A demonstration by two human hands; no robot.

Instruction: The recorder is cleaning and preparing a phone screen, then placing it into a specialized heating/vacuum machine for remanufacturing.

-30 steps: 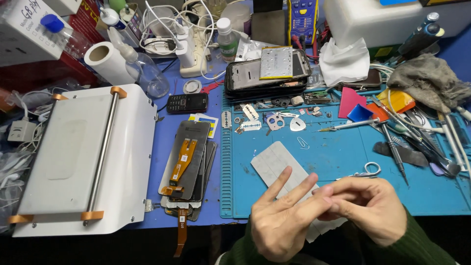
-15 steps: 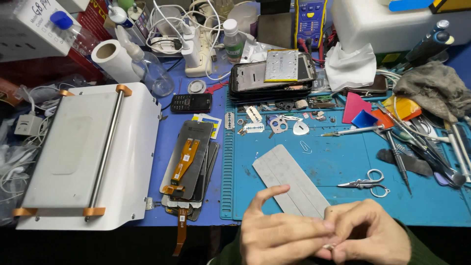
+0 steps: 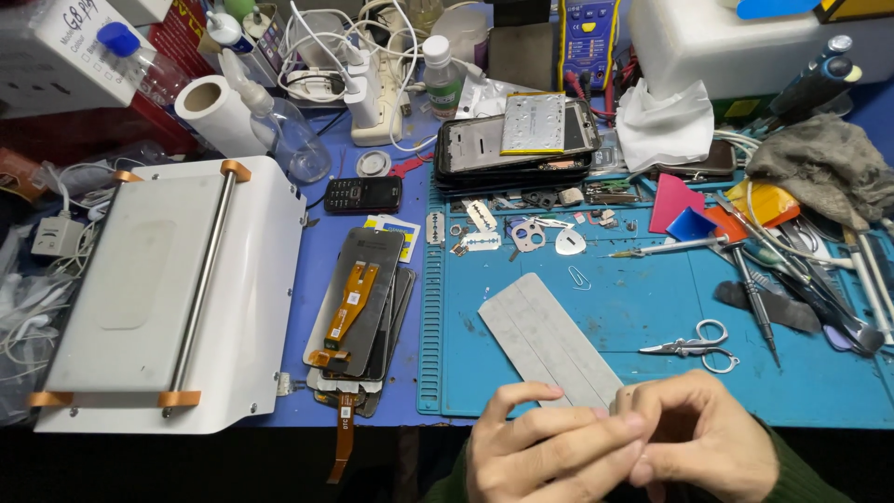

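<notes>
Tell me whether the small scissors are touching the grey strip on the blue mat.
Apart. The head view shows bare blue mat between the scissors and the grey strip.

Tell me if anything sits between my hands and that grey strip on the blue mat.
Nothing visible does. The left hand and right hand are together at the near edge of the blue mat, and the grey strip runs right up to the fingertips. The scissors lie off to the right, clear of it.

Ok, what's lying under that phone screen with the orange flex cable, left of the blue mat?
The phone screen tops a stack of similar dark panels, edges fanned out right and below; an orange flex tail hangs from the bottom. How many panels lie there is covered.
</notes>
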